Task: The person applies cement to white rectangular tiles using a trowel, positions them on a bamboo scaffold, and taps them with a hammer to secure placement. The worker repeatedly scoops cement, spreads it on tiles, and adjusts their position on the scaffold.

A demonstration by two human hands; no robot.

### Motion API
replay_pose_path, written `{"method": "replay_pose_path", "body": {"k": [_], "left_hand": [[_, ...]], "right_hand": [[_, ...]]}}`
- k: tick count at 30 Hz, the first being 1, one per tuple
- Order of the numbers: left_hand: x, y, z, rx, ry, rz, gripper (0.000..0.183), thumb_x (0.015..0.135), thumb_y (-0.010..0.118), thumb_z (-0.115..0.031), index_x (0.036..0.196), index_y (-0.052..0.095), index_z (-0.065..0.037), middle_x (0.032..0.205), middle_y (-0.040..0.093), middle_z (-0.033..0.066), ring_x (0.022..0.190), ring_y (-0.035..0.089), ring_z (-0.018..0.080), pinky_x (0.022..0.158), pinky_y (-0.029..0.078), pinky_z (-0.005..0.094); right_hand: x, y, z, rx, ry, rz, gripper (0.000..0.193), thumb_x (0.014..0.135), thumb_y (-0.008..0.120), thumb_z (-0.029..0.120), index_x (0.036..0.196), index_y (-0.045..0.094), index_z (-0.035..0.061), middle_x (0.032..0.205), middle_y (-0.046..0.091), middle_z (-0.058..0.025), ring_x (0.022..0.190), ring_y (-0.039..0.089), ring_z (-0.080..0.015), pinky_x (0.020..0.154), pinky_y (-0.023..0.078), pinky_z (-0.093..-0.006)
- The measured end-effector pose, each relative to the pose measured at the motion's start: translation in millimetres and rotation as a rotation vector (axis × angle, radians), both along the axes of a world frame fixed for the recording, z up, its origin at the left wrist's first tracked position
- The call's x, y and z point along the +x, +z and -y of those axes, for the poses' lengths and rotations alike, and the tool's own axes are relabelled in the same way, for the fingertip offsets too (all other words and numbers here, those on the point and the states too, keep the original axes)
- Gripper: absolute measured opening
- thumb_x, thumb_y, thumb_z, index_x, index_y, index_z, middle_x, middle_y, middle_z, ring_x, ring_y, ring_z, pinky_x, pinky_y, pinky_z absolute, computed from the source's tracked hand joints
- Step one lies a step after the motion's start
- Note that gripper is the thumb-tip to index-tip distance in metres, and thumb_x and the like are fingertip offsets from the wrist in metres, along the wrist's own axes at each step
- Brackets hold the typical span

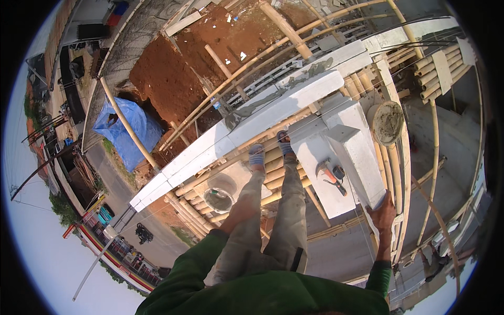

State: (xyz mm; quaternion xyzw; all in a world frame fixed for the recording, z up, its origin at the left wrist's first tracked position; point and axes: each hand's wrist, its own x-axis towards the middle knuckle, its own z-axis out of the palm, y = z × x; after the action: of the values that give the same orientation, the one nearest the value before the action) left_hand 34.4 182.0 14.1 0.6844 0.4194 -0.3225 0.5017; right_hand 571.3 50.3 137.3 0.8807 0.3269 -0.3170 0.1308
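Note:
My right hand [383, 212] grips the near end of a long white concrete block [358, 160], thumb on one side and fingers on the other. That block rests tilted on edge over other white blocks [321, 160]. Beside it, on a flat block face, lie a hammer-like tool with an orange-red handle [329, 172] and a second dark tool [340, 172]. My left hand [240, 212] lies on my left leg near the knee, with no object seen in it; its fingertips blend with the trousers.
Bamboo poles [273, 168] form the platform under my sandalled feet. A mortar bucket [218, 197] stands left of my legs, another [387, 123] at the right. Ahead runs a white block wall [283, 110] with grey mortar patches. Beyond lie red soil [170, 79] and a blue tarp [128, 126].

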Motion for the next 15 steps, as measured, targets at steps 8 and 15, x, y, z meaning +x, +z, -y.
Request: {"method": "replay_pose_path", "body": {"k": [8, 15], "left_hand": [[21.0, 8.1, 36.9, 0.111, 0.199, -0.137, 0.042, 0.092, 0.062, -0.021, 0.132, 0.058, -0.009, 0.146, 0.052, 0.0209, 0.12, 0.064, 0.0435, 0.091, 0.058, 0.053], [15.1, 12.4, 77.3, 0.252, 0.448, -0.084, 0.045, 0.093, 0.062, -0.022, 0.136, 0.06, -0.011, 0.151, 0.051, 0.0161, 0.131, 0.057, 0.0396, 0.099, 0.055, 0.0521]], "right_hand": [[-51.4, 205.3, -122.8, 0.094, 0.42, -0.287, 0.084, 0.055, 0.096, 0.018, 0.128, 0.055, 0.0067, 0.104, 0.071, -0.0208, 0.093, 0.072, -0.0424, 0.083, 0.058, -0.0502], [-72.6, 263.7, -259.2, 0.251, 0.88, -0.083, 0.093, 0.052, 0.092, 0.011, 0.135, 0.052, 0.0052, 0.125, 0.066, -0.0203, 0.109, 0.066, -0.0433, 0.095, 0.054, -0.0514]]}}
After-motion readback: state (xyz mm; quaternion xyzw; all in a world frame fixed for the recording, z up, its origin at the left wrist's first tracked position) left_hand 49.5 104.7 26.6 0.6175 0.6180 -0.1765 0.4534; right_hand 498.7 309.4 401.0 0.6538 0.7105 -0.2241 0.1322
